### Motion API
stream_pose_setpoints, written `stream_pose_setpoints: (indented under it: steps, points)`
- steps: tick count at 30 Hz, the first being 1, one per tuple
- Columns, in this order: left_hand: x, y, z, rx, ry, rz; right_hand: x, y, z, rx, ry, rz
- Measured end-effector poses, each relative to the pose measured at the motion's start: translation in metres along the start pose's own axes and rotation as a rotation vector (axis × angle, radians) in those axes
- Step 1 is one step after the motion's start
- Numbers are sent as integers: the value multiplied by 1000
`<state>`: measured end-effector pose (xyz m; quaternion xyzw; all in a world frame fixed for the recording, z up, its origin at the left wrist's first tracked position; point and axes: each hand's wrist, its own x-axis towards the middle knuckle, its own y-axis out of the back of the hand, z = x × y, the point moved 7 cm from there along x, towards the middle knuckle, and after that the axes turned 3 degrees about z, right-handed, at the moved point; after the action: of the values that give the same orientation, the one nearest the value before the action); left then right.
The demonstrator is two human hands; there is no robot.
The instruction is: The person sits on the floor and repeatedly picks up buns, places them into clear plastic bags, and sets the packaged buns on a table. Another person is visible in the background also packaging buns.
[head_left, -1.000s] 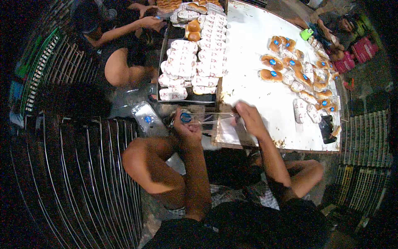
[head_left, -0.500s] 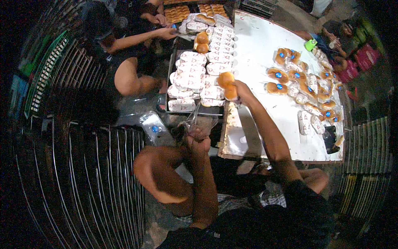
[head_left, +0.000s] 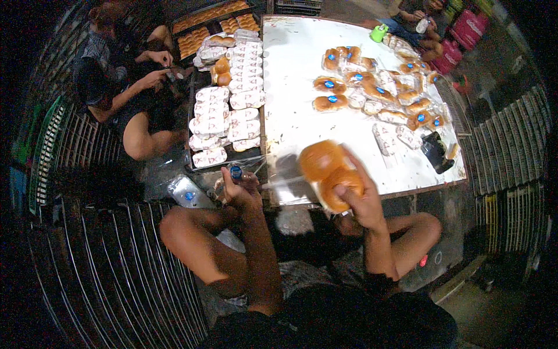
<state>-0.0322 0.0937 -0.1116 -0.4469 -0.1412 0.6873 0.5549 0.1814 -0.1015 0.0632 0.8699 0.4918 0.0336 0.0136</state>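
White tabletop (head_left: 293, 87), held buns (head_left: 323, 160), stacked trays (head_left: 511, 145); dim floor (head_left: 360, 8)

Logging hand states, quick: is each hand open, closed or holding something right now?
Left hand: closed, holding a clear plastic bag.
Right hand: closed, holding a joined pair of buns.

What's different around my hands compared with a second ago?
Your right hand, then at the clear bag, has since taken hold of a double bun and brought it from beside the tray rightward and back toward you, over the near part of the white table. Your left hand still holds the bag; the bagged buns stayed put.
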Motion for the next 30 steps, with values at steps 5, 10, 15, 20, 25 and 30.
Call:
stream_pose_setpoints:
  steps: [5, 10, 15, 20, 25, 30]
  points:
    - [-40, -25, 10, 165, -148, 32, -21, -5, 47, 220, -125, -239]
    - [-22, 10, -23, 417, -439, -266, -30, -19, 65, 343, -138, -160]
    - [-60, -33, -5, 191, -260, -150, -40, -10, 80, 165, 63, -165]
    - [-99, -64, 9, 549, -631, -324, -40, -4, 75, 124, 81, -90]
    - [-78, -52, -39, 34, -12, -254, -43, -13, 84, 204, 67, -110]
    - [-68, -52, -74, 63, 152, -458, -45, -24, 88, 177, 72, -148]
